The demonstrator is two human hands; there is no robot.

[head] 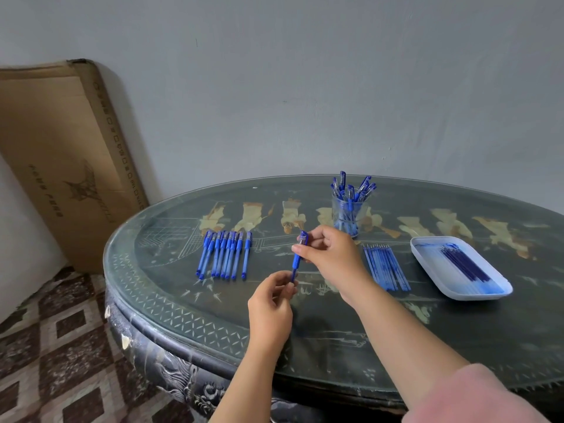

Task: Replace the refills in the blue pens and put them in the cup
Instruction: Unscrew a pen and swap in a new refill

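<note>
Pink-sleeved right hand (pixel 332 254), left hand (pixel 270 309) on near-upright blue pen (pixel 297 259), cap uppermost.

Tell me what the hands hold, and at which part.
One blue pen. The right hand has its grip just below the cap; the left hand, on the lower tip end.

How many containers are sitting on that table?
2. A clear cup of blue pens stands at the far side of the table; a white tray holding refills lies nearer, to its right. The table's right end is out of frame, so more may be hidden.
</note>
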